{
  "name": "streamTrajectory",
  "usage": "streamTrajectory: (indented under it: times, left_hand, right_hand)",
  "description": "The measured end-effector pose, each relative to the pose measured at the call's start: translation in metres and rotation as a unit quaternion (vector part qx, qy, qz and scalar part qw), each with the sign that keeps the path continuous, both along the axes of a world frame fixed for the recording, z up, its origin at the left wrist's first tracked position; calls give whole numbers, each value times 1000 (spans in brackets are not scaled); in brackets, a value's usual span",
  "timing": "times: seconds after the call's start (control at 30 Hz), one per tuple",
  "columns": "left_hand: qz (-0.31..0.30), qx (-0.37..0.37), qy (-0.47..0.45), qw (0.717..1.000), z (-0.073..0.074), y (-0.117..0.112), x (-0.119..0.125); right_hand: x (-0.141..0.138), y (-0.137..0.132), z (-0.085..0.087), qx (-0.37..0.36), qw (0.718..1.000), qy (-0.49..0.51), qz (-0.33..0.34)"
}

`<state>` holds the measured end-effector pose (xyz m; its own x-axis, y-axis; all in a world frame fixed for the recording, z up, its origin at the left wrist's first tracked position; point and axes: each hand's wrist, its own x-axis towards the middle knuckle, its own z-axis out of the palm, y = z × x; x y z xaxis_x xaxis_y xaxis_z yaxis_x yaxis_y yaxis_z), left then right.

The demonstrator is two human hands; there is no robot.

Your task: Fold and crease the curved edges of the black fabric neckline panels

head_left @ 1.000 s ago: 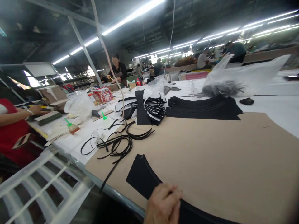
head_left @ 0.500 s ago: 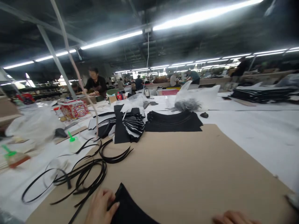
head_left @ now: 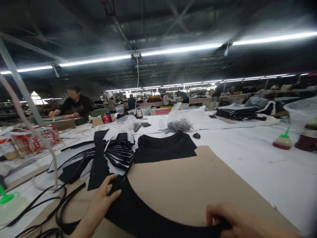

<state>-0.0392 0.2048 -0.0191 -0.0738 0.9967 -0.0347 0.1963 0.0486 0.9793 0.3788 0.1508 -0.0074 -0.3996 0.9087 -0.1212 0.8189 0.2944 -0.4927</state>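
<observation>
A curved black fabric panel (head_left: 146, 215) stretches between my two hands, low over the brown board (head_left: 178, 185). My left hand (head_left: 105, 198) grips the panel's upper left end between thumb and fingers. At the lower right, my right hand (head_left: 230, 219), a little blurred, is closed on the other end. Just beyond the left hand lies a fanned bundle of black strips with pale edges (head_left: 120, 152). A stack of similar curved black pieces (head_left: 165, 148) rests at the board's far edge.
Black cords (head_left: 61, 211) coil at the lower left near a green-capped bottle (head_left: 10, 198). A clear plastic bag (head_left: 185, 115) of grey scraps stands behind the stack. On the right are a bottle of dark red liquid (head_left: 282, 141) and black sheets (head_left: 235, 111). A co-worker (head_left: 75, 104) works at far left.
The black panel has come further into view, raised and moved forward with my left hand. My right hand, earlier at the bottom edge, now grips its right end. The camera view has swung right.
</observation>
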Motion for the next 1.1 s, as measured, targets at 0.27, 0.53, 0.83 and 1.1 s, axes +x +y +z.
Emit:
streamTrajectory:
  times: [0.27,0.53,0.83,1.1]
  left_hand:
    - [85,60,168,980,-7,142,43]
    - [120,157,372,907,-39,154,78]
    - [-296,236,519,767,-66,115,153]
    - [-303,172,535,770,-69,112,153]
  right_hand:
    - [26,179,17,23,990,-130,38]
    - [37,223,-5,91,977,-193,-3]
    - [-6,148,-64,164,978,-85,97]
    - [74,154,-68,95,991,-86,-35]
